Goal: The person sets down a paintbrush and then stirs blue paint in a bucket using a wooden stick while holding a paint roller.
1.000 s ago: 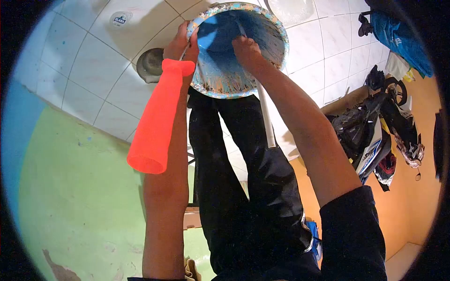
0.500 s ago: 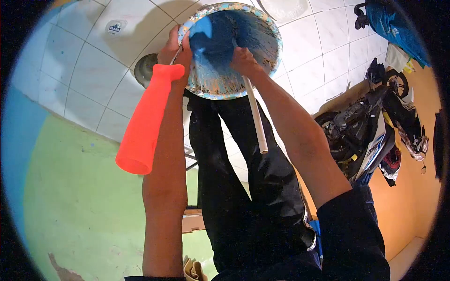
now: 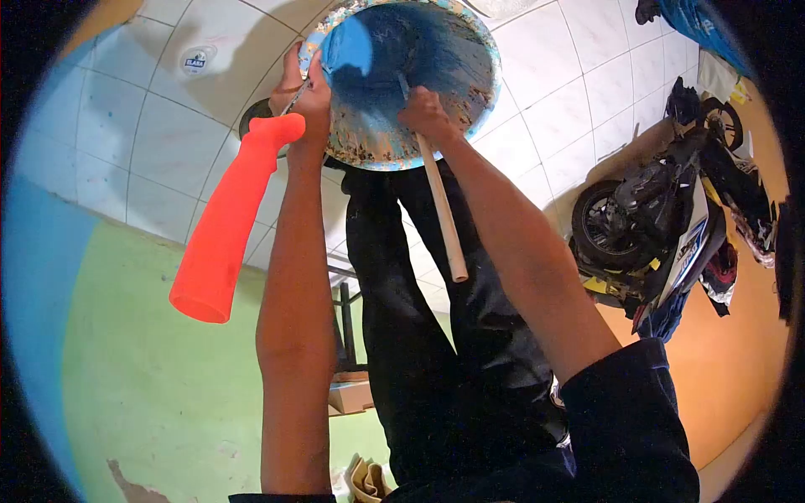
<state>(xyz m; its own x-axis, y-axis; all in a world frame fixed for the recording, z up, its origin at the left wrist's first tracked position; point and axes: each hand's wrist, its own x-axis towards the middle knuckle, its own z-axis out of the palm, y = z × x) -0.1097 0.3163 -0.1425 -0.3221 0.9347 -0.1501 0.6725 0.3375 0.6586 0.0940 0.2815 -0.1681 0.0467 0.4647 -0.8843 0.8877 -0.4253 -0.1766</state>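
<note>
Bucket: my paint bucket (image 3: 402,84) hangs in front of my legs, rim crusted with dried speckles, inside coated in blue paint.
In the bucket: the far end of a white stick (image 3: 440,210) goes down into the blue; I cannot see its tip.
Left hand: my left hand (image 3: 303,88) is curled tight around the bucket rim, and the thin metal shank of the orange roller handle (image 3: 231,218) is pinched in the same grip; the handle slants down and away to the left.
Right hand: my right hand (image 3: 428,113) is closed around the white stick just inside the rim, with the free end pointing back toward me over my dark trousers (image 3: 436,352).
Around: a motorcycle (image 3: 662,218) is parked well off to the right; a dark round floor drain (image 3: 251,121) sits just left of the bucket.
Floor: white tiles (image 3: 159,142) below.
Walls: green and blue painted wall (image 3: 142,369) on the left, orange wall (image 3: 721,369) on the right.
</note>
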